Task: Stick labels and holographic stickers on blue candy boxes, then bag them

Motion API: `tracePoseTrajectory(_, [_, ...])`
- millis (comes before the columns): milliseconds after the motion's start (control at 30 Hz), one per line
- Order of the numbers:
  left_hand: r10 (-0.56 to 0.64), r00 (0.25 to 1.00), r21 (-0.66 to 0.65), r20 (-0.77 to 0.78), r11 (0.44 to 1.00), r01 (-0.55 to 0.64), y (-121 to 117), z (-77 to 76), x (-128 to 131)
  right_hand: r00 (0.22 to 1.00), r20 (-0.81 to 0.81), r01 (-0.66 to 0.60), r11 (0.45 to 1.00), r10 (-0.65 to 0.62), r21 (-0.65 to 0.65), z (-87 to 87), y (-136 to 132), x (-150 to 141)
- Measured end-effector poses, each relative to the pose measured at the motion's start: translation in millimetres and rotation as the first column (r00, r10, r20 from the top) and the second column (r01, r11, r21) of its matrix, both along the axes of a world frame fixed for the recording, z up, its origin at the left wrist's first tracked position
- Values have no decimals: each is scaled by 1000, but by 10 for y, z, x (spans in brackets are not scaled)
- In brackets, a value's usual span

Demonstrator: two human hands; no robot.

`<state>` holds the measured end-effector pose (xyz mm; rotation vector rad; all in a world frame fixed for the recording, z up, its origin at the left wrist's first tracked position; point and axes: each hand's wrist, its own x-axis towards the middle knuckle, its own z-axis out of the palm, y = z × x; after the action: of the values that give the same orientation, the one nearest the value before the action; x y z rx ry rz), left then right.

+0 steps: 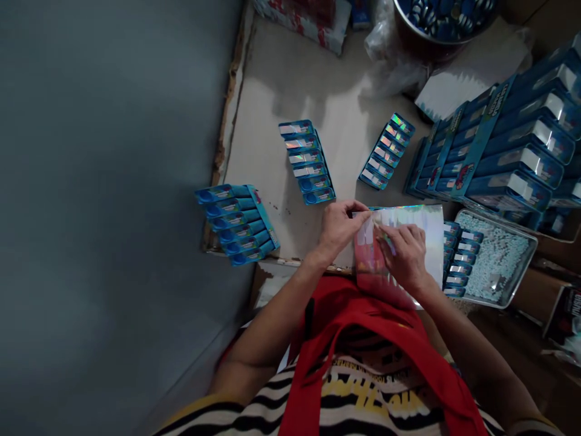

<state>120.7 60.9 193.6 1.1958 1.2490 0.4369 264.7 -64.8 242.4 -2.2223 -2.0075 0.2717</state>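
A shiny, rainbow-tinted sheet of stickers (pixel 432 260) lies in front of my body, reaching over the table's front edge. My left hand (pixel 341 229) is closed at its upper left corner, thumb and forefinger pinched together on the sheet. My right hand (pixel 405 251) is over the sheet's middle, its fingers drawn together close to the left fingertips; what lies between them is too small to make out. Beyond my hands, a row of blue packs (pixel 306 162) with silvery labels on most of them lies on the table. A second row of labelled blue packs (pixel 387 151) lies to its right.
At the left edge stands a blue row (pixel 240 224) of packs without visible silver labels. Large stacked blue packs (pixel 494 145) rise at the right. Below them is a metal tray (pixel 529 260) of small pale-blue pieces. A round metal pot (pixel 436 45) stands at the back.
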Motion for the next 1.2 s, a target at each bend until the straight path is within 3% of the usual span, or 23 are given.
tracePoseTrajectory(100, [-12,1000,34,-16,999,12,11,65,15,998,-15,53,999,-53,12,68,189,80])
tracePoseTrajectory(233, [-6,1000,72,-29,997,8,7,88,45,999,47,-21,1000,21,3,47,425,155])
tracePoseTrajectory(433, [8,999,5,-41,1000,-8,24,4,71,988,69,-136,991,137,-18,85,371,115])
tracePoseTrajectory(567, [-4,999,3,-50,1000,4,55,-25,85,988,-150,21,999,-26,-33,240,279,120])
tracePoseTrajectory(667, [-18,999,21,-41,1000,19,86,-64,151,931,-342,112,992,-128,-65,417,311,146])
tracePoseTrajectory(800, [15,1000,87,-17,996,-14,138,-193,313,867,-443,209,974,-228,-92,669,484,199])
tracePoseTrajectory(900, [-5,1000,168,-12,986,7,186,-315,390,733,-582,261,936,-351,-236,743,650,276])
tracePoseTrajectory(1000, [-33,999,276,23,961,25,226,-403,344,457,-722,278,854,-520,-439,694,785,345])
tracePoseTrajectory(1100, [105,992,364,68,923,-123,241,-413,177,218,-741,306,765,-635,-566,611,887,341])
tracePoseTrajectory(1200, [225,955,305,194,911,-277,226,-349,-30,107,-727,335,713,-678,-616,560,1004,256])
